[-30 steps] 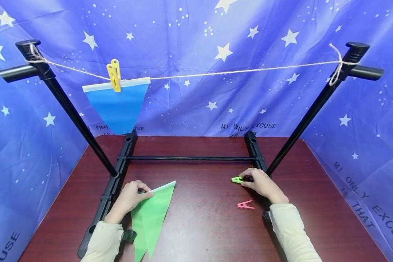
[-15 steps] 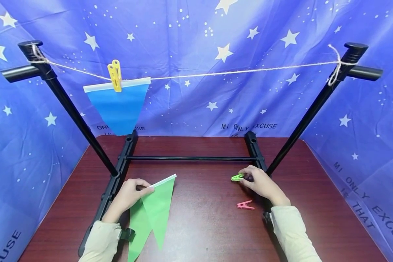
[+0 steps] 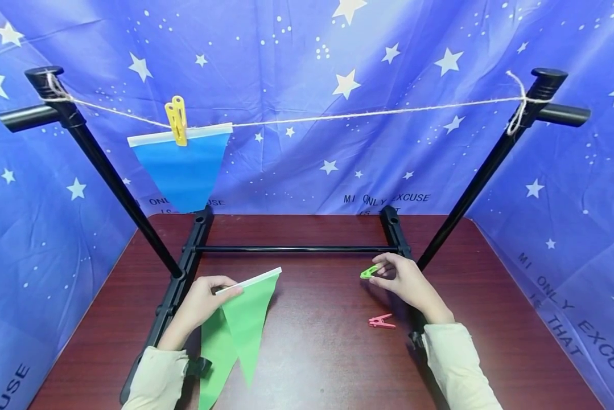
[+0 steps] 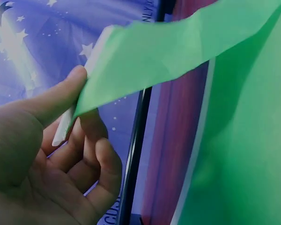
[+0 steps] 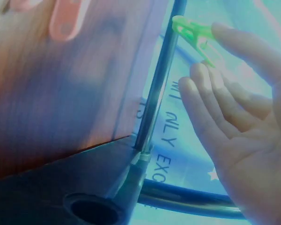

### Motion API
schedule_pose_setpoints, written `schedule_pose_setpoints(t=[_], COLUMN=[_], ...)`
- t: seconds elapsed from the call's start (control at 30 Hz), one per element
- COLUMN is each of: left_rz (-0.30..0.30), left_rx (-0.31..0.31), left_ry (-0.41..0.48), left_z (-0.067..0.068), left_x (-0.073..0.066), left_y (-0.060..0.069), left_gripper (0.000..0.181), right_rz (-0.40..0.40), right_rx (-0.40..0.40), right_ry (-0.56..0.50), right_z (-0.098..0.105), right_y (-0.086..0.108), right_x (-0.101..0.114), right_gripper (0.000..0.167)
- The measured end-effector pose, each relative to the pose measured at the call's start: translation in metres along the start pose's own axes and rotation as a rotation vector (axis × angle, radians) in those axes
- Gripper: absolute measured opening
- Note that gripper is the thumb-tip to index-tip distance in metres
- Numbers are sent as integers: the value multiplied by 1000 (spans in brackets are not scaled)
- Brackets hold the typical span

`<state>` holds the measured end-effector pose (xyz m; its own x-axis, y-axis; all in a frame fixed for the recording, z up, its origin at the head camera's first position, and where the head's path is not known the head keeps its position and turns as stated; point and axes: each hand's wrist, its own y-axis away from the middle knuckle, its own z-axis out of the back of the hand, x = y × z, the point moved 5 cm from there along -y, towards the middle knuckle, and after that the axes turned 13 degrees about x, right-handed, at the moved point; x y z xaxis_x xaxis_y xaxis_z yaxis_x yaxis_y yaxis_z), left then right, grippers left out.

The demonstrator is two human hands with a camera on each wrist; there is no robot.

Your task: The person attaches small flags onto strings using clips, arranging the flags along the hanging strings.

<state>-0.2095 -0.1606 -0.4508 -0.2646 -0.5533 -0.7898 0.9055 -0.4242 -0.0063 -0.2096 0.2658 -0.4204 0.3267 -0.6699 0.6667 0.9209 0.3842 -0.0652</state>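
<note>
My left hand (image 3: 201, 304) pinches the white top edge of a green pennant (image 3: 250, 313) between thumb and fingers, and the pennant hangs tilted over the table. Beneath it lies a second green pennant (image 3: 215, 359), partly covered. In the left wrist view, the thumb presses the white strip of the held pennant (image 4: 145, 56). At the right, my right hand (image 3: 406, 285) holds a bright green clothespin (image 3: 368, 272) by its handles, off the table. The right wrist view shows the clothespin (image 5: 189, 30) between thumb and fingertips. A pink clothespin (image 3: 381, 322) lies nearer on the table.
A string (image 3: 363, 114) runs between two black posts (image 3: 470, 193) of a frame. A blue pennant (image 3: 181, 171) hangs from it at the left under a yellow clothespin (image 3: 177, 122). A low black crossbar (image 3: 296, 249) spans the back of the dark red table (image 3: 312, 341).
My left hand has raised the upper green pennant away from the one below, so the two have spread apart. My right hand has lifted the green clothespin slightly off the table.
</note>
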Motion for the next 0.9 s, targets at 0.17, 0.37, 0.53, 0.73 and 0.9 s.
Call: schedule_pose_setpoints(t=[0.17,0.37,0.53,0.73,0.9], left_rz=[-36,-71,-122,-137,-144], left_rx=[-14,-30,-44,-52,-47], left_ry=[51,72,96,87,83], left_z=[2,5,8,12,13], left_x=[-6,-11,-18,-23,-26], left_y=[0,0,-1,-2,-4], left_gripper=[12,7,8,13,15], right_rz=[14,20,42,71,116], right_rx=[-24,-41,-64,-112,-140], right_ry=[-28,-16,-22,-6,-4], right_z=[3,7,10,15,18], right_y=[-1,0,0,-2,-3], right_x=[6,12,19,27,35], right_gripper=[27,27,29,28,28])
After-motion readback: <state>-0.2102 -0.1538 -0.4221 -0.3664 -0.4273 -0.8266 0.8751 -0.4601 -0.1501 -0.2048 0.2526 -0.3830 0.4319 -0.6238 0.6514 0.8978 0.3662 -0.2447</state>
